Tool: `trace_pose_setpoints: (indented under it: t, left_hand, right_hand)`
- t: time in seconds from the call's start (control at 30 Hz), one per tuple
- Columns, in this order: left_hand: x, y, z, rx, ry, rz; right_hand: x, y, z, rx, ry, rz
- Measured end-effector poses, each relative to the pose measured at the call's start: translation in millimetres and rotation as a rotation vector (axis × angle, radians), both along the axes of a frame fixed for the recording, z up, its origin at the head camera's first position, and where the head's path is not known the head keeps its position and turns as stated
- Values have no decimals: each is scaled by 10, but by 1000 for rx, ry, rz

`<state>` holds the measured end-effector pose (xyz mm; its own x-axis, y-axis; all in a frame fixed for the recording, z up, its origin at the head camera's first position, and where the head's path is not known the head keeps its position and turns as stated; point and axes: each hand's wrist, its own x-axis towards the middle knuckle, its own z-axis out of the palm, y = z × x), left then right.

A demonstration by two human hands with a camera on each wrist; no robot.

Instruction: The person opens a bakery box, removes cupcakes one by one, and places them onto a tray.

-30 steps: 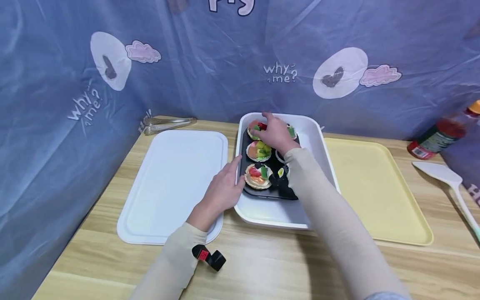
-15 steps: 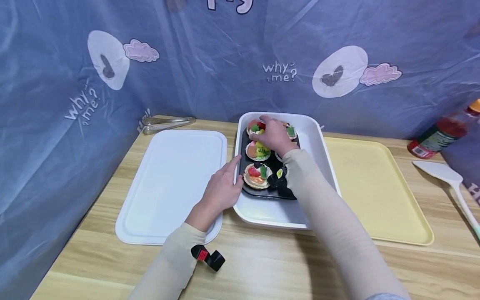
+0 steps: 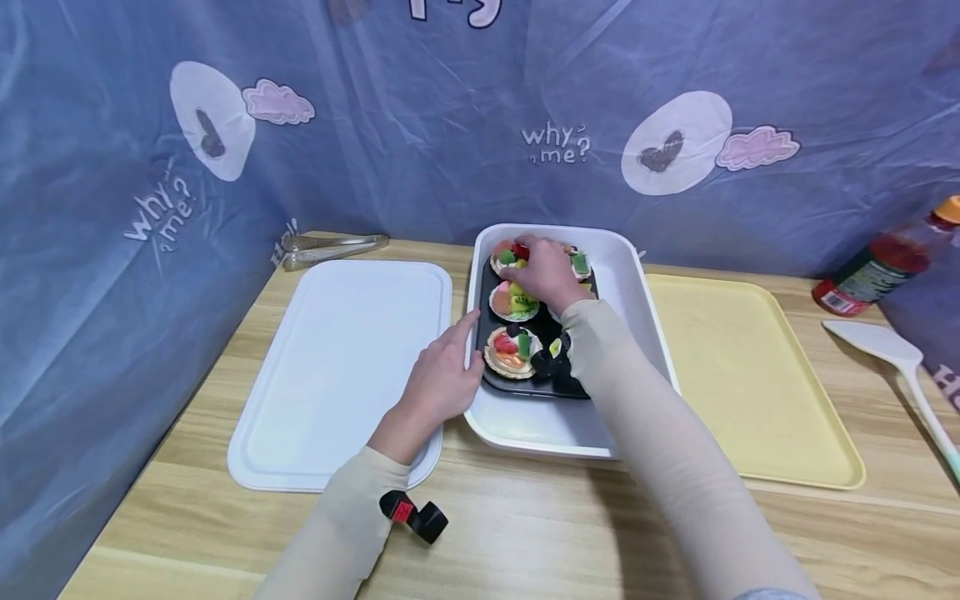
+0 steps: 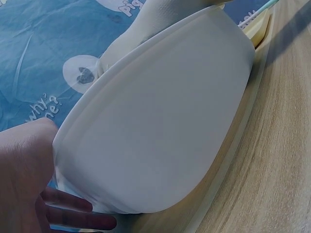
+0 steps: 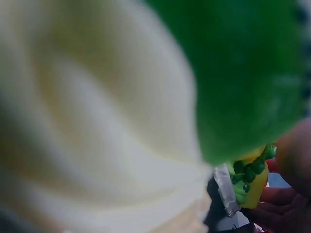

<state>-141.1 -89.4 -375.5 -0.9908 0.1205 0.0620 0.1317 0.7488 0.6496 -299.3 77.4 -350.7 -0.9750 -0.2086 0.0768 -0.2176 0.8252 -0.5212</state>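
Observation:
A white tub (image 3: 555,429) holds a black muffin pan (image 3: 510,386) of fruit tarts. My right hand (image 3: 551,275) reaches over the pan, its thumb and fingers about the back-left fruit tart (image 3: 504,260), partly covering it. Just in front of it lies a tart with kiwi (image 3: 517,302); at the front left is a strawberry-topped tart (image 3: 512,352). Cream and green topping (image 5: 238,73) fills most of the right wrist view, with fingertips (image 5: 272,196) beyond. My left hand (image 3: 444,375) touches the tub's left rim, its fingers (image 4: 80,218) lying straight along the outside in the left wrist view.
To the left lies a white tray (image 3: 337,375), with metal tongs (image 3: 333,248) behind it. On the right are a yellow tray (image 3: 750,383), a red sauce bottle (image 3: 873,271) and a white spoon (image 3: 885,346). A blue patterned cloth (image 3: 435,125) hangs behind.
My right hand's index finger has curled down toward the back-left tart. The left hand stays at the tub's rim, and the whole view has shifted slightly.

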Motion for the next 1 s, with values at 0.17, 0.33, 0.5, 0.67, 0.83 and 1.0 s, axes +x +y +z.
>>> trace_pose_setpoints:
  t: [0.17, 0.33, 0.5, 0.67, 0.83, 1.0]
  left_hand:
    - [0, -1, -5, 3, 1, 2]
    - [-5, 0, -13, 3, 5, 2]
    - [-8, 2, -18, 2, 9, 3]
    - [-6, 7, -19, 5, 7, 4]
    - [-2, 9, -16, 3, 10, 1]
    - [2, 8, -13, 4, 17, -1]
  right_hand:
    - [5, -7, -1, -7, 4, -3]
    - [8, -2, -8, -18, 6, -11]
    - [13, 3, -14, -33, 4, -23]
    - [20, 0, -11, -31, 4, -29]
    - [17, 9, -24, -34, 15, -29]
    - [12, 23, -42, -41, 45, -26]
